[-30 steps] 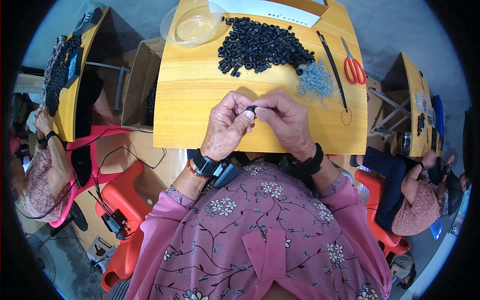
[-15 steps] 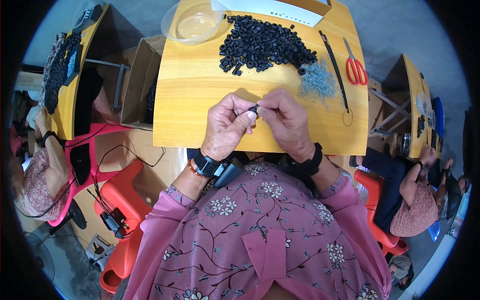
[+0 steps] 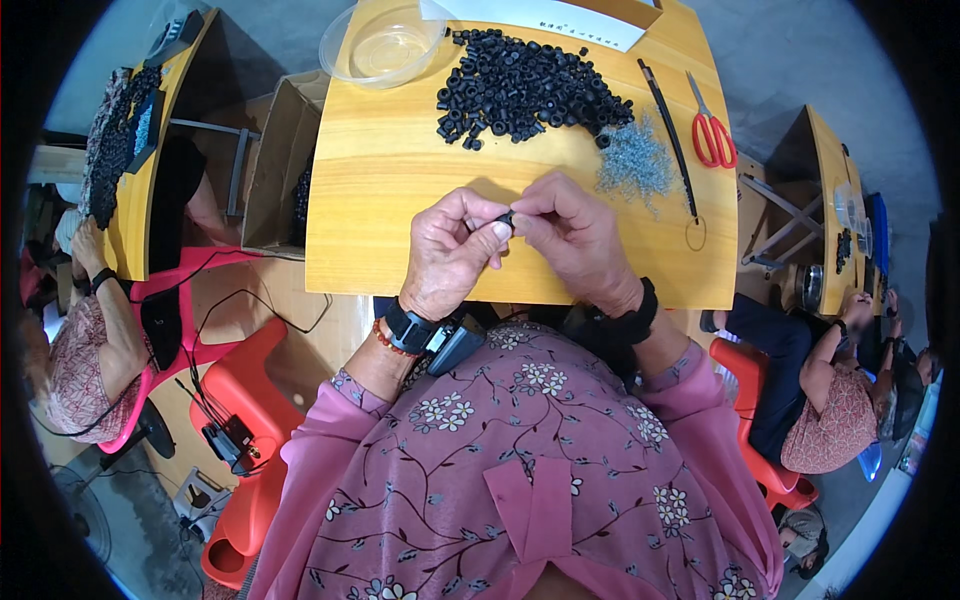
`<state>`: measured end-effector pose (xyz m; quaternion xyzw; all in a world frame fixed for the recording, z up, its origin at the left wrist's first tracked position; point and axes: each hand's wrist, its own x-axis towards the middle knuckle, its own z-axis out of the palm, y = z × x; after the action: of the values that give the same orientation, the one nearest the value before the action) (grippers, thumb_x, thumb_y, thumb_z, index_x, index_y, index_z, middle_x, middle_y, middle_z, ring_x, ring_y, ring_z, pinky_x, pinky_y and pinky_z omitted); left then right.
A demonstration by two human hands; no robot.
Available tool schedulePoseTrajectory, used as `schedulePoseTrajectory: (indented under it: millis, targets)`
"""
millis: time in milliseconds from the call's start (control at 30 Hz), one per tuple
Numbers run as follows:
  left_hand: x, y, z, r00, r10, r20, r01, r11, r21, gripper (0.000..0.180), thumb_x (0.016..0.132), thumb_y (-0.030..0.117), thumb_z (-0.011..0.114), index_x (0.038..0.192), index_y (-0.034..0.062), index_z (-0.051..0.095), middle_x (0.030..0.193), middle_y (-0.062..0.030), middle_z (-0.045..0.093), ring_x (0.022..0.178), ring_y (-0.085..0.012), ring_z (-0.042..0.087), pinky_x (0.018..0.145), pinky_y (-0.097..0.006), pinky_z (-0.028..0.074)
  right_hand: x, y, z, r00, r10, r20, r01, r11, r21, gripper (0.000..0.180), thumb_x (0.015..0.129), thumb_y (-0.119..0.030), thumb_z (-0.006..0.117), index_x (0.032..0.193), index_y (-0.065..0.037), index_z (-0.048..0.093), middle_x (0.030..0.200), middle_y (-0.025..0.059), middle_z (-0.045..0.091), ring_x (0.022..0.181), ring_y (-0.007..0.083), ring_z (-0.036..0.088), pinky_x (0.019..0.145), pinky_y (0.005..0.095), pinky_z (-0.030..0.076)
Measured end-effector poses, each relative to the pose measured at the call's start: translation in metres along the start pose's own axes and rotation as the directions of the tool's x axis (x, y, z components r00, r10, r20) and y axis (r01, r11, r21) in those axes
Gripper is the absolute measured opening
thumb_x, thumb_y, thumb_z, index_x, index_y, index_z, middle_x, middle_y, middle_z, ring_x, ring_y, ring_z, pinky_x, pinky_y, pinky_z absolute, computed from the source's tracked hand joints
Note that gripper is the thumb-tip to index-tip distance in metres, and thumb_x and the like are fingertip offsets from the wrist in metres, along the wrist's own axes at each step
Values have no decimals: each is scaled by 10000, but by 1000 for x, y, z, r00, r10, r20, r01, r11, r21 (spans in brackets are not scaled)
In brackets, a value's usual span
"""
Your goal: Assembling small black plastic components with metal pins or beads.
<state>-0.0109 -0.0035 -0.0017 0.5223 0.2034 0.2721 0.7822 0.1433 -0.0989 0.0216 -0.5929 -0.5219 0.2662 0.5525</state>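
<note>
Above the near part of the wooden table [image 3: 380, 200], my left hand [image 3: 443, 250] pinches a small black rubber part [image 3: 506, 221] between thumb and fingers. My right hand [image 3: 577, 240] meets it there, its thumb and forefinger closed at the same part's edge. Fingers cover most of the part, and anything finer at the right fingertips is too small to make out. Beyond the hands lies a heap of short, hollow black rubber parts [image 3: 525, 90]. Beside the heap, on its right, is a loose pile of small pale blue, clear-looking pieces [image 3: 635, 162].
Right of the piles lie a thin black rod [image 3: 667, 130] with a loop drawn near its tip and red-handled scissors [image 3: 710, 135]. A clear plastic bowl [image 3: 385, 50] and a white box [image 3: 545, 22] stand at the back. A cardboard box [image 3: 280, 160] adjoins the table's left; people sit either side.
Both hands stay together around the small black part. My right hand and wrist have shifted slightly to the right and down; the piles and tools look the same.
</note>
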Motion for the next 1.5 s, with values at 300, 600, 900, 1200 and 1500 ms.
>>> schedulePoseTrajectory:
  millis: [300, 600, 900, 1200, 1500]
  targets:
    - [-1, 1, 1, 1000, -18, -5, 18, 1000, 2, 98, 925, -18, 621, 1020, -32, 604, 817, -68, 643, 659, -94, 593, 590, -212, 497, 1, -3, 1, 994, 109, 8, -110, 992, 59, 62, 859, -11, 664, 915, 4, 642, 832, 36, 581, 725, 94, 567, 624, 237, 460]
    - [-5, -8, 7, 996, 77, -48, -76, 997, 26, 88, 917, -71, 602, 990, -23, 598, 845, -49, 660, 674, -67, 592, 615, -204, 510, -6, 10, 11, 995, 76, -60, -70, 992, 101, 60, 860, 14, 644, 909, 15, 609, 865, 36, 566, 743, 90, 572, 623, 232, 474]
    - [0, 2, 8, 998, -32, -60, 34, 999, 36, 65, 925, -7, 629, 972, -50, 616, 813, -94, 668, 666, -126, 638, 612, -249, 558, -2, 4, 2, 999, 34, 6, -35, 997, 64, 32, 879, 11, 625, 910, 7, 620, 827, 42, 539, 729, 97, 558, 606, 238, 466]
    - [0, 8, 9, 991, -101, -87, 107, 992, 61, 61, 924, 6, 586, 954, -43, 607, 804, -83, 669, 648, -99, 629, 540, -215, 512, -4, -10, -3, 993, 109, 43, -112, 991, 67, 74, 890, 12, 612, 948, 4, 657, 813, 47, 582, 710, 106, 574, 625, 250, 470]
    - [3, 7, 0, 989, -146, 6, 146, 989, -31, 64, 931, 26, 596, 966, -26, 609, 807, -87, 670, 628, -103, 618, 537, -218, 497, 6, -16, -13, 992, 61, 115, -62, 998, 7, 114, 884, 24, 610, 968, -18, 675, 790, 53, 585, 724, 122, 594, 638, 262, 474]
